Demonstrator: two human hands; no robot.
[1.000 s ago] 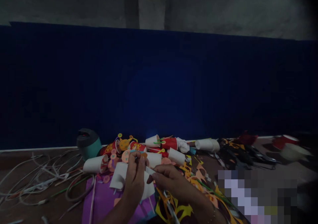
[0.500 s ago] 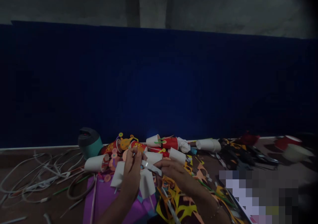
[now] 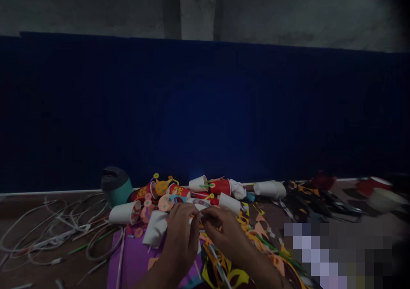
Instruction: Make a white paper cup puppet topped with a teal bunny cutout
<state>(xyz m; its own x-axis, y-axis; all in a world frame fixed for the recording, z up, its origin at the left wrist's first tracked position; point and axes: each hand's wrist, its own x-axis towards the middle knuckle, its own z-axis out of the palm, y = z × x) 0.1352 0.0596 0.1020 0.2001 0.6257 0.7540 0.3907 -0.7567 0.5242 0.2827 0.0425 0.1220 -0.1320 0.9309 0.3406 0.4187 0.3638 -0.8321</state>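
My left hand (image 3: 184,227) and my right hand (image 3: 221,225) meet at the fingertips over the middle of the pile. Both have their fingers pinched together. A bit of something white shows between them, but the fingers hide most of it. Just behind the fingertips lies a white cup with a round print (image 3: 199,202). A dented white paper cup (image 3: 155,229) stands left of my left hand, over a purple sheet (image 3: 133,255). Beneath my right wrist lie yellow cut-out scraps (image 3: 238,277).
Red paper cups (image 3: 221,187) and several white ones lie along the blue wall (image 3: 205,109). A teal and black container (image 3: 117,186) stands at the left beside tangled white cables (image 3: 41,237). Orange scraps (image 3: 261,225) spread right. Dark items (image 3: 329,203) lie farther right.
My hands have come together at the fingertips. The shiny white strip seen between them is now mostly hidden. The white cup under my left hand is now covered or gone from sight.
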